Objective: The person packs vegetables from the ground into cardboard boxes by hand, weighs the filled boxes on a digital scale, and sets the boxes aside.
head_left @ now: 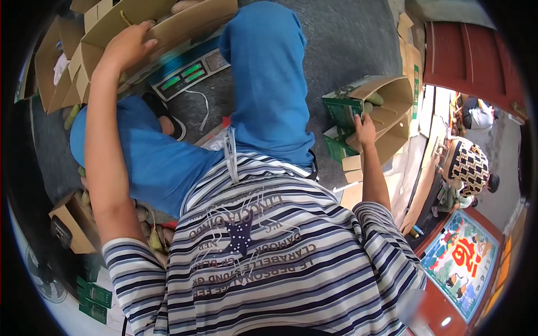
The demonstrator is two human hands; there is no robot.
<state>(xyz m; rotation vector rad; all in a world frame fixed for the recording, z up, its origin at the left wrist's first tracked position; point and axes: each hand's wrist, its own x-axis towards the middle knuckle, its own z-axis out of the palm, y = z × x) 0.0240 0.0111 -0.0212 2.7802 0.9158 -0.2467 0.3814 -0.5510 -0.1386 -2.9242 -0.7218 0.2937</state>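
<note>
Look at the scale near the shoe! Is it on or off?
It's on: the scale has bright green displays glowing on its panel. The numbers are too small to read.

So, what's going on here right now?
The left hand is at the rim of the tan box, which has produce inside. The right hand is at the edge of the green box, by some green fruit. A scale with lit displays sits beside or under the tan box; I can't tell which.
</note>
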